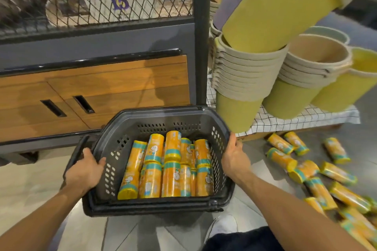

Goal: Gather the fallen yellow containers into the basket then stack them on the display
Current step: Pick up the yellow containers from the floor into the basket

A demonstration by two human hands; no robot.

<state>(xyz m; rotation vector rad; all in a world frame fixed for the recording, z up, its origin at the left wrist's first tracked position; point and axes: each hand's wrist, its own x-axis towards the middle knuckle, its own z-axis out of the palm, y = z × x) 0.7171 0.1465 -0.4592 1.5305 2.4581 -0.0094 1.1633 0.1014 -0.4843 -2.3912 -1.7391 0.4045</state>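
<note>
Right hand gripped basket right rim, left hand gripped left rim. Loose containers lay on floor rightward, axes mixed, nearer right hand.

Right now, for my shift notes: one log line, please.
step: gathering | left hand: grips basket left rim | right hand: holds right rim | yellow containers: many in basket, more on floor right

Purple "15" on white box, yellow containers labels illegible
</note>
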